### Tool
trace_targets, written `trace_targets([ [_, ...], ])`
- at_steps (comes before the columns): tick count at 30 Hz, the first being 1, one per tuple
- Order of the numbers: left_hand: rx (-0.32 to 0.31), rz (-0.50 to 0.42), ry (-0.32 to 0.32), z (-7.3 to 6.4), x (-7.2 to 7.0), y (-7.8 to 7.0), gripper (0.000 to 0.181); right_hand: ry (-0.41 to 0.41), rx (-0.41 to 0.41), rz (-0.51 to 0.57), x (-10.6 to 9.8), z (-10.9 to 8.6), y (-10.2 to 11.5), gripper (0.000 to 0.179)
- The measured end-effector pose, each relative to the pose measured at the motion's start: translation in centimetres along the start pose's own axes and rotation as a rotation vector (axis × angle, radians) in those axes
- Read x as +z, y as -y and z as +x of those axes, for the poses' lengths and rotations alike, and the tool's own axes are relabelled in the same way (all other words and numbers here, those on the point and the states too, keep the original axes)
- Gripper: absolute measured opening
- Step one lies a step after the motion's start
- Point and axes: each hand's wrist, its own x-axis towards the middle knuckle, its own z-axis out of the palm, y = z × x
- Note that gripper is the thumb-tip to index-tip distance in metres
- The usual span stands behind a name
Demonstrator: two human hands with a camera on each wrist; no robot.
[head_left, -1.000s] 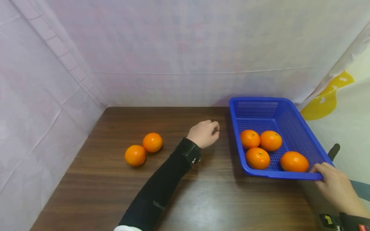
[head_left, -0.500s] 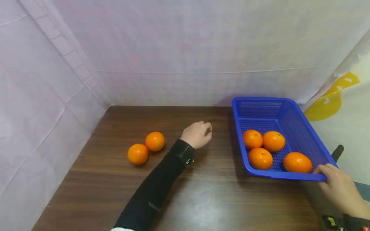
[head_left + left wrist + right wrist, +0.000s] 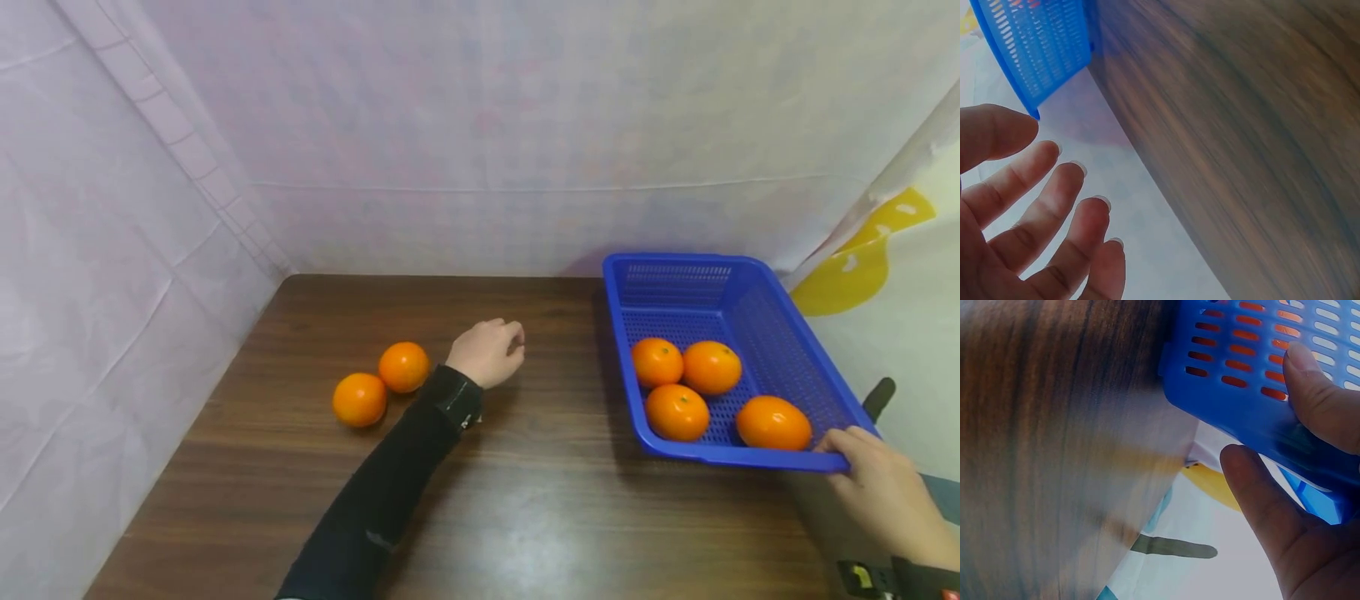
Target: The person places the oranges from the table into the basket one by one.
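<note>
My left hand (image 3: 486, 354) is over the middle of the table with nothing in it. Its fingers (image 3: 1054, 194) curl loosely and stand apart in the left wrist view. Left of it, beside the sleeve, two oranges (image 3: 360, 400) rest close together on the wood. At the right, a blue plastic basket (image 3: 735, 455) has several oranges (image 3: 677, 412) in its near half. My right hand (image 3: 877, 487) grips the basket's near right corner. In the right wrist view the thumb (image 3: 1316, 400) lies on the perforated wall, with another finger (image 3: 1254, 487) below it.
The brown wooden table (image 3: 480, 500) ends at a pale cloth (image 3: 480, 150) hanging behind it. More cloth hangs at the left, and a pale sheet with a yellow print (image 3: 840, 279) is at the right. The basket's right side reaches past the table's right edge.
My left hand has moved left, away from the basket and nearer the two loose oranges. The right hand keeps its grip on the basket corner; the view has shifted slightly.
</note>
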Motion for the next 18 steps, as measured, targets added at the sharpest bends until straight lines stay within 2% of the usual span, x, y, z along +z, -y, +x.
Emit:
trace_targets([
  [5, -0.020, 0.035, -0.004, -0.6, 0.1, 1.3, 0.015, -0.005, -0.011, -0.002, 0.0, 0.0, 0.1, 0.034],
  [11, -0.044, 0.088, -0.019, -1.3, 0.0, 2.9, 0.015, 0.021, 0.014, -0.002, -0.1, 0.0, 0.2, 0.032],
  [18, -0.080, 0.100, -0.030, -2.0, -0.1, 4.6, 0.015, 0.034, 0.015, -0.002, 0.0, 0.0, 0.1, 0.031],
])
